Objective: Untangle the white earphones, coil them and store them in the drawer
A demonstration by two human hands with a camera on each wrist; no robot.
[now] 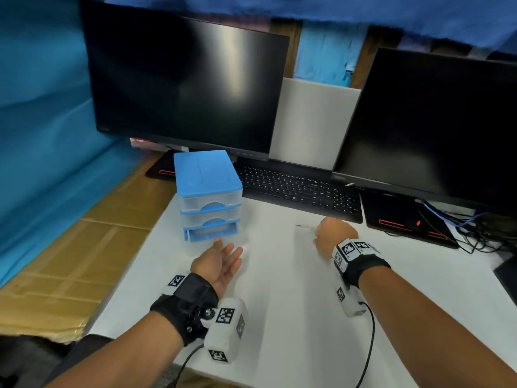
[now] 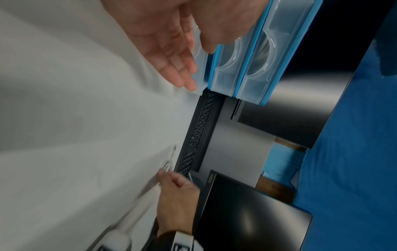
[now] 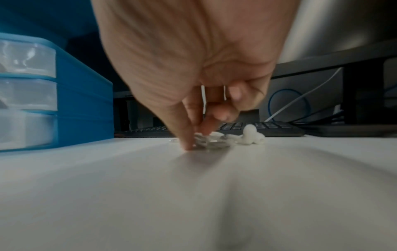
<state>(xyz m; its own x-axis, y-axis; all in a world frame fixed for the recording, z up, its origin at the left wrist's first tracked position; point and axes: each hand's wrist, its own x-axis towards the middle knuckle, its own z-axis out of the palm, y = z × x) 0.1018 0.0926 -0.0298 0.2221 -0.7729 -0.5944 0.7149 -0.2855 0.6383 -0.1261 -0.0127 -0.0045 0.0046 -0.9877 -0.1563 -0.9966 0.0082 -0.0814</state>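
Observation:
The white earphones (image 3: pixel 214 141) lie in a loose coil on the white table (image 1: pixel 279 289), with the earbuds (image 3: pixel 250 135) at the coil's right end. My right hand (image 3: pixel 197 138) reaches down onto them, thumb and forefinger pinching the coil against the table. In the head view that right hand (image 1: pixel 327 233) hides most of the earphones (image 1: pixel 305 228). The blue drawer unit (image 1: pixel 208 191) stands at the left. Its bottom drawer (image 2: pixel 199 79) is pulled out a little. My left hand (image 1: pixel 228 249) is open just before that drawer, holding nothing.
A black keyboard (image 1: pixel 299 189) lies behind the earphones, under two dark monitors (image 1: pixel 184 88). A black mouse pad (image 1: pixel 405 219) and a bundle of cables (image 1: pixel 481 228) are at the right. Brown cardboard (image 1: pixel 84 247) lies beyond the table's left edge.

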